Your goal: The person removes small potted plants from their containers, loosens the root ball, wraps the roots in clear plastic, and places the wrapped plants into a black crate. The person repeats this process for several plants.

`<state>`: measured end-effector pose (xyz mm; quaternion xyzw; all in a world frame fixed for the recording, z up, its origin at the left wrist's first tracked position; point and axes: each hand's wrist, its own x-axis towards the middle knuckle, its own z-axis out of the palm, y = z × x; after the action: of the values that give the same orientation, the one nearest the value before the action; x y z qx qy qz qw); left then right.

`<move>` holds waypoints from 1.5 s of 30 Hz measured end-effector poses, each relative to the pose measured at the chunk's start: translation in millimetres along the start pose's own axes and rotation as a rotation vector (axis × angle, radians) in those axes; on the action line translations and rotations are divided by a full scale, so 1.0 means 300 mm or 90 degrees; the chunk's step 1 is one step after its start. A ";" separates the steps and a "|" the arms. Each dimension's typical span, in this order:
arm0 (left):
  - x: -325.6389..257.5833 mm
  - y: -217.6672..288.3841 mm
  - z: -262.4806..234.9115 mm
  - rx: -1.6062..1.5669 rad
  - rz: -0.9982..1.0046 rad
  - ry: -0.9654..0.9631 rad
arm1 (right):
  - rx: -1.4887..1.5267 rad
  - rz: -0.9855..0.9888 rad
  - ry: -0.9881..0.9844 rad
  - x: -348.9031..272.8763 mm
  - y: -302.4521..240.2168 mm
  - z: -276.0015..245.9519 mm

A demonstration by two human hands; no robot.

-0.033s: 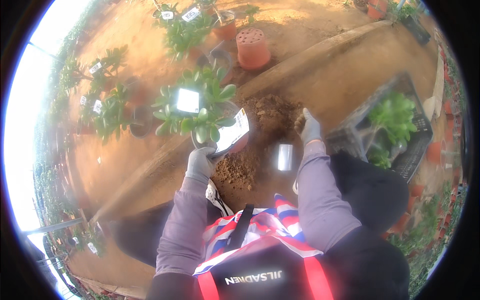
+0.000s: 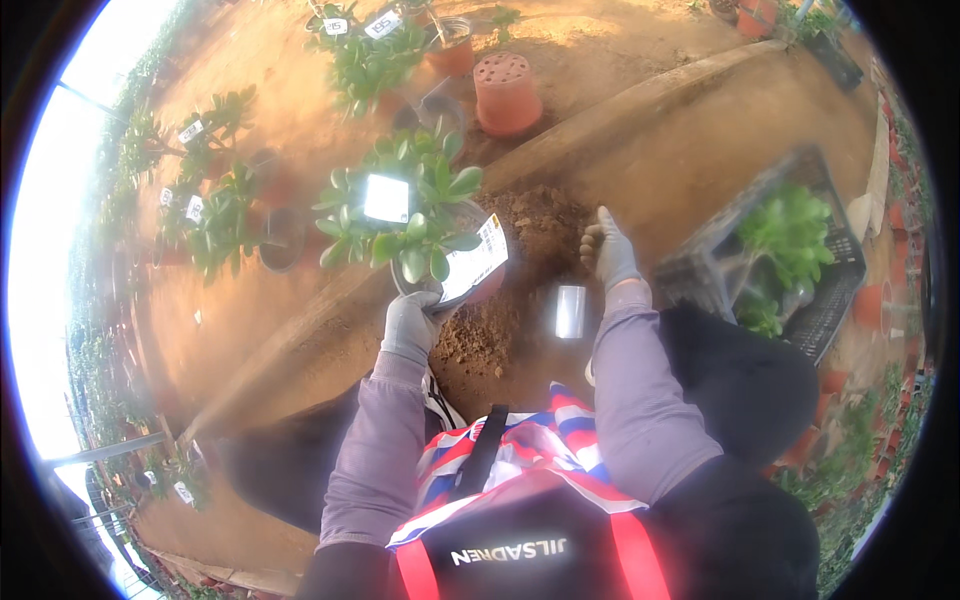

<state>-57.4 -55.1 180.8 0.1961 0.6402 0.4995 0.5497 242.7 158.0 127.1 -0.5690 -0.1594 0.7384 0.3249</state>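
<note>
— Changes since the prior frame?
— None; both hands unmoved.
— Count and contents?
— One potted succulent (image 2: 410, 215), rim gripped by gloved left hand (image 2: 412, 322). Right hand (image 2: 607, 250) cupped on one soil heap (image 2: 530, 225). One black crate (image 2: 800, 300) holds green plants.

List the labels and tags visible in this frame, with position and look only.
Large label: on the pot in the left hand, white rectangle with dark print.
Glaring tag: in that plant's leaves, white square.
Small tags: on plants at top and left, white.
</note>
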 end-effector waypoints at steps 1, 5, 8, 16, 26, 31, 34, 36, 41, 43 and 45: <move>-0.002 -0.025 0.030 0.143 0.069 -0.074 | -0.067 0.065 -0.138 -0.023 0.004 0.029; 0.038 -0.132 0.105 0.238 0.282 -0.085 | -0.454 -0.066 -0.321 -0.167 -0.041 0.205; 0.111 -0.212 0.108 0.227 0.295 -0.064 | -0.568 -0.185 -0.246 -0.230 -0.060 0.260; 0.195 -0.268 0.096 0.047 0.140 -0.111 | 0.013 -0.133 0.229 0.089 0.071 -0.174; 0.147 -0.343 0.061 -0.313 -0.114 -0.028 | -0.214 -0.105 0.020 0.234 0.477 -0.013; 0.193 -0.445 -0.113 -0.281 -0.212 -0.099 | 0.069 0.150 -0.070 0.231 0.664 0.062; 0.257 -0.493 -0.146 -0.084 -0.147 -0.050 | -0.023 0.053 0.121 0.172 0.681 0.059; 0.290 -0.504 -0.144 0.101 -0.082 -0.021 | -0.079 0.012 0.228 0.121 0.673 0.056; 0.319 -0.506 -0.088 0.542 0.041 0.037 | -0.190 -0.004 0.436 0.026 0.725 0.068; 0.320 -0.511 -0.061 0.633 0.101 0.030 | -0.206 0.004 0.492 0.008 0.767 0.078; 0.317 -0.517 -0.043 0.674 0.274 0.067 | -0.224 0.016 0.535 -0.013 0.800 0.090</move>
<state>-53.0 -50.2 -1.5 0.5456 0.7752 0.2206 0.2297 146.0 -17.9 -7.1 -0.8679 -0.1301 0.4087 0.2506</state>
